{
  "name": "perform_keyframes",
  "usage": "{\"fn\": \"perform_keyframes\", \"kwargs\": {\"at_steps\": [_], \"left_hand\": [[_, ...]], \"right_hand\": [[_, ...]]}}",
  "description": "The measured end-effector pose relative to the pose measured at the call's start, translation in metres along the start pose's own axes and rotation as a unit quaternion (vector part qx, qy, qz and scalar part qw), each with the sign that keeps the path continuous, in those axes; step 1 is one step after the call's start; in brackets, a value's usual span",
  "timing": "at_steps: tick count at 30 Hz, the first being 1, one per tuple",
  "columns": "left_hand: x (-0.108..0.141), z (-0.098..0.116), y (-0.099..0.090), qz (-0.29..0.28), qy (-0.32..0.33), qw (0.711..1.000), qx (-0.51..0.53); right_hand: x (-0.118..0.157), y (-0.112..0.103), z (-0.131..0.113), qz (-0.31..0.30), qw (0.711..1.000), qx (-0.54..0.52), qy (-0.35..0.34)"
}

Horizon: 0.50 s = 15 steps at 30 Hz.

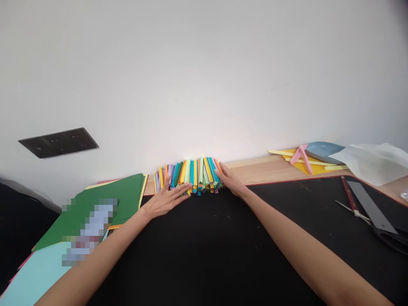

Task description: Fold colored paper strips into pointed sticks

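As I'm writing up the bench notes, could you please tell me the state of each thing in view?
Paper strips: bunched in a row.
Left hand: spread against their front.
Right hand: against their right end.
Wall socket: nothing plugged in.
Green sheets: stacked.
Pink strip: bent.
Blue tray: partly under a rumpled white sheet.
Scissors: on the black mat; whether open, unclear.

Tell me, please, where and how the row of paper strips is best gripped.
Probably by both ends of the row of paper strips, pressed inward from the near side: its many narrow pieces sit side by side, the wall is behind them, and the right hand touches one end.
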<state>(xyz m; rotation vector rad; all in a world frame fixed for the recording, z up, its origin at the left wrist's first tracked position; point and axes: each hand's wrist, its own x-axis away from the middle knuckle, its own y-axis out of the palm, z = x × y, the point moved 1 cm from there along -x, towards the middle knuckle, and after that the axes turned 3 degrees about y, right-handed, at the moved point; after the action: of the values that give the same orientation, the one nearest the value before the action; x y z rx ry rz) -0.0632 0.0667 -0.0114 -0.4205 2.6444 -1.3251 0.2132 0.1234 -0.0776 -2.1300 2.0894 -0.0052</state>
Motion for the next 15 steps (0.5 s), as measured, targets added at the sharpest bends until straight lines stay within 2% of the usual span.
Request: {"fn": "perform_keyframes", "kwargs": {"at_steps": [2,3,5,7,9,11,13,15], "left_hand": [[0.012,0.007,-0.002,0.021,0.012,0.999,0.028],[0.015,0.01,-0.002,0.051,-0.012,0.998,0.043],[0.019,0.013,0.001,0.129,-0.156,0.977,0.072],[0.019,0.009,0.008,0.175,-0.348,0.913,0.125],[0.017,0.0,0.019,0.184,-0.492,0.822,0.219],[0.015,-0.011,0.03,0.199,-0.563,0.733,0.325],[0.016,-0.022,0.039,0.225,-0.601,0.653,0.402],[0.019,-0.029,0.047,0.231,-0.609,0.635,0.415]], "right_hand": [[0.0,0.003,-0.001,0.01,1.0,0.01,0.003],[0.001,0.005,-0.002,0.014,1.0,0.014,0.004],[0.001,0.011,-0.005,0.018,1.0,0.02,-0.002],[0.003,0.017,-0.009,0.01,0.999,0.026,-0.015],[0.006,0.02,-0.013,0.002,0.999,0.035,-0.03],[0.007,0.022,-0.015,0.005,0.998,0.051,-0.04],[0.007,0.021,-0.015,0.026,0.996,0.071,-0.045],[0.005,0.021,-0.013,0.057,0.993,0.091,-0.049]]}}
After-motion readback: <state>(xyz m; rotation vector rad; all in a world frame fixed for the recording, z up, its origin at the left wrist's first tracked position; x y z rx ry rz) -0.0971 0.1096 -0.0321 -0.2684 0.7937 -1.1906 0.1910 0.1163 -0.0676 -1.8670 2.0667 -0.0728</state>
